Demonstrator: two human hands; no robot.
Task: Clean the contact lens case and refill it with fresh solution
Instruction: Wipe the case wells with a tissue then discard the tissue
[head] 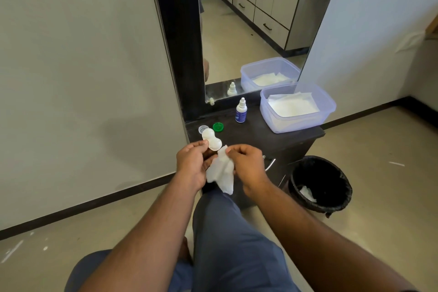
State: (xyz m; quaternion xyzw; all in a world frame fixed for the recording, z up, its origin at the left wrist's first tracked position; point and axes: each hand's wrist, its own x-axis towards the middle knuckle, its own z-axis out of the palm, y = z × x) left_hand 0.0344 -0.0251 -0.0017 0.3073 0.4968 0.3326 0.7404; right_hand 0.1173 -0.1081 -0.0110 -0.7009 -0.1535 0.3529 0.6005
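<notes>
Holding the lens case, left hand; bottle label unreadable.

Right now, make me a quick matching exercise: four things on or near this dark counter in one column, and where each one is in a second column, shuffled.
Things:
1. lens case
2. green cap
3. solution bottle
4. tissue

Places:
A. standing upright on the counter, beside the plastic tub
B. held in the left hand
C. pinched in the right hand
D. lying loose on the counter, behind the case

Pairs: 1-B, 2-D, 3-A, 4-C
</notes>
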